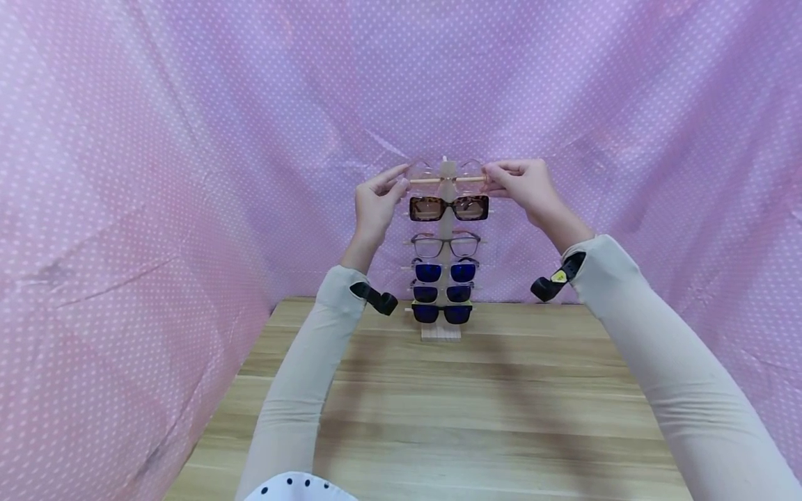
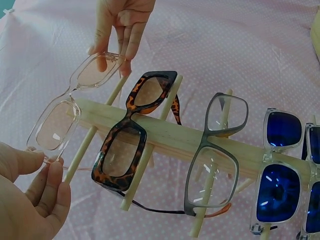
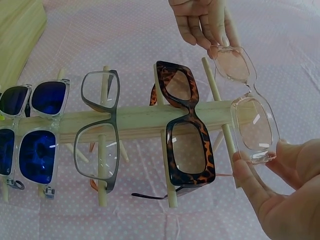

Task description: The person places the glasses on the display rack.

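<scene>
A pair of clear-framed sunglasses with pale pinkish lenses (image 2: 59, 125) is at the top of a wooden eyewear stand (image 1: 446, 229), by its top peg. My left hand (image 1: 376, 205) pinches one outer side of the frame between thumb and fingers. At the opposite side my right hand (image 1: 523, 184) pinches the other end. Both wrist views show the frame's front close to the post's tip; whether it bears on the peg I cannot tell. Just below sit tortoiseshell sunglasses (image 3: 189, 125), touched by neither hand.
Lower on the stand hang grey-framed glasses (image 1: 446, 245) and several dark blue-lensed sunglasses (image 1: 441, 314). The stand's base (image 1: 441, 334) rests near the back of a wooden table (image 1: 438, 417). Pink dotted cloth (image 1: 188, 139) hangs behind and at the sides.
</scene>
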The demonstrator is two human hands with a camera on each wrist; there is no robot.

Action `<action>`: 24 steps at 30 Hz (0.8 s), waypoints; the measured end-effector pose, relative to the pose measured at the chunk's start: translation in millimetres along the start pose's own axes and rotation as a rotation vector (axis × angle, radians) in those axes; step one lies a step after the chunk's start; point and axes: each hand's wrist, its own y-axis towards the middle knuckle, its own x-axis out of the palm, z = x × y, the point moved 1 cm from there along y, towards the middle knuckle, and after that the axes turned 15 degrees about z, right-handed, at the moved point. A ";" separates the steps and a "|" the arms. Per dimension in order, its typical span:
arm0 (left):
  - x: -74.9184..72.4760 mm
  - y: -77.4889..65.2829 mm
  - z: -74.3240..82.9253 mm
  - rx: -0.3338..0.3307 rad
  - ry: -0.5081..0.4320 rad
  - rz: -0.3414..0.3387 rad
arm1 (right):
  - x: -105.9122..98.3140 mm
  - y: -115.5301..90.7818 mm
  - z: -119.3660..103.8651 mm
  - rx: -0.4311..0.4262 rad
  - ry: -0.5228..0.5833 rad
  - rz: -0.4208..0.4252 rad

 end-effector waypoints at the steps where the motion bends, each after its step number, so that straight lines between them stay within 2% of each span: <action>1: 0.3 0.3 -0.5 0.001 -0.002 0.001 | 0.3 0.0 -0.2 0.001 -0.005 0.006; 10: 1.7 2.5 -1.2 -0.005 0.020 0.025 | 5.6 0.9 0.7 -0.055 -0.032 0.083; 17: 4.5 4.5 -1.1 0.022 0.037 0.048 | 7.5 4.5 3.3 -0.092 -0.045 0.116; 24: 5.7 4.4 -3.8 0.011 0.049 0.034 | 7.8 7.8 6.1 -0.097 -0.086 0.148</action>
